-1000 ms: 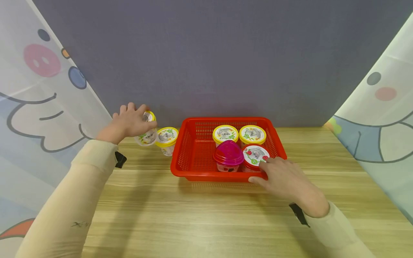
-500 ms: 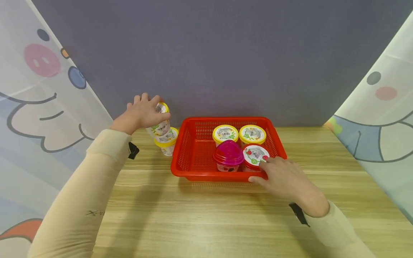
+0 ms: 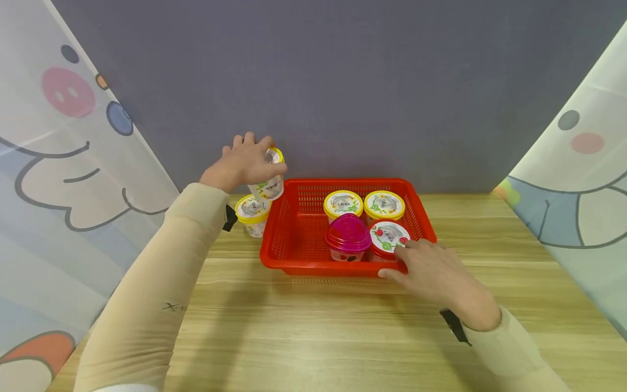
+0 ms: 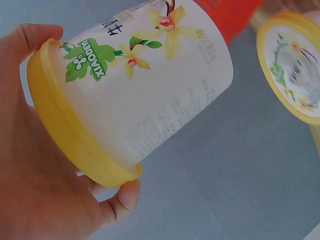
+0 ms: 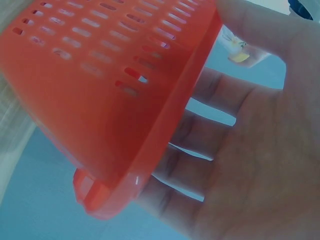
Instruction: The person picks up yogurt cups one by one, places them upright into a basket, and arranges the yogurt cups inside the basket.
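My left hand (image 3: 247, 162) holds an ice cream cup (image 4: 150, 75) by its yellow lid, thumb and fingers round the lid's edge. The cup is tilted, raised over the left rim of the red basket (image 3: 306, 267). Below it on the table stands a second yellow-lidded cup (image 3: 253, 209), also seen in the left wrist view. My right hand (image 3: 436, 275) grips the basket's front right corner, its fingers reaching over the rim. Inside the basket are two yellow-lidded cups (image 3: 343, 203), a red-lidded strawberry cup (image 3: 389, 235) and a tub with a magenta lid (image 3: 348, 232).
The left part of the basket floor shows bare red plastic. A grey panel (image 3: 313, 92) rises right behind the basket. Cartoon-printed curtains (image 3: 583, 163) hang at both sides of the wooden table (image 3: 313, 332).
My left hand has carried the cup up and to the right, from beside the standing cup to above the basket's left rim. The right hand has stayed at the basket corner.
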{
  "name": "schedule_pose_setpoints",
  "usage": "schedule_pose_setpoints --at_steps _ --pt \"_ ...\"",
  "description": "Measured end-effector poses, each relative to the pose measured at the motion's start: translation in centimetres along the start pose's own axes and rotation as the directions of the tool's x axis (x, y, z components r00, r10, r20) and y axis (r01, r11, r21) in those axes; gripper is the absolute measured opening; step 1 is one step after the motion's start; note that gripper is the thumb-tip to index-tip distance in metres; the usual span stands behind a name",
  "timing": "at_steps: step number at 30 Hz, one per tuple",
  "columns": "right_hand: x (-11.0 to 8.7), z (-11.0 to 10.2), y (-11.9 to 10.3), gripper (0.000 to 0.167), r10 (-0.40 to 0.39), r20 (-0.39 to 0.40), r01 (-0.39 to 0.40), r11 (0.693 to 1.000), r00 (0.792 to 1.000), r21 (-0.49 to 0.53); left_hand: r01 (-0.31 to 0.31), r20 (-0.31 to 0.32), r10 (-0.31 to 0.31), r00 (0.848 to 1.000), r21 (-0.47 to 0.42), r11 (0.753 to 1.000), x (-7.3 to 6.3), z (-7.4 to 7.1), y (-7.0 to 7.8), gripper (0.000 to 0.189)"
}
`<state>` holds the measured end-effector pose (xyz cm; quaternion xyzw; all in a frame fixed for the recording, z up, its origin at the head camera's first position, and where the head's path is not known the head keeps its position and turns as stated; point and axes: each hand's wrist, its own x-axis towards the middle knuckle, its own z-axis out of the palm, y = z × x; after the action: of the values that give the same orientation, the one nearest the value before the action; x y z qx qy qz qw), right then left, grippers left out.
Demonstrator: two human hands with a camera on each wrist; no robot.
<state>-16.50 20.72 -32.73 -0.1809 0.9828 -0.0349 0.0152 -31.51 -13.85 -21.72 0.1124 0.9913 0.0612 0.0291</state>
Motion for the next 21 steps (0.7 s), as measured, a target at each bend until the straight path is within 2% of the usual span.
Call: schedule_pose_setpoints --at_steps 10,21 --pt "-0.2 0.0 0.0 0.055 -0.002 -0.003 0.002 1.0 1.0 0.0 -0.032 -0.027 0.032 0.999 0.01 0.999 1.4 0.9 2.4 0.074" --pt "-0.4 -0.1 0.1 0.053 -0.003 -0.016 0.003 1.0 1.0 -0.002 -0.05 -0.02 0.051 0.999 0.003 0.999 2.5 2.5 4.7 0.075"
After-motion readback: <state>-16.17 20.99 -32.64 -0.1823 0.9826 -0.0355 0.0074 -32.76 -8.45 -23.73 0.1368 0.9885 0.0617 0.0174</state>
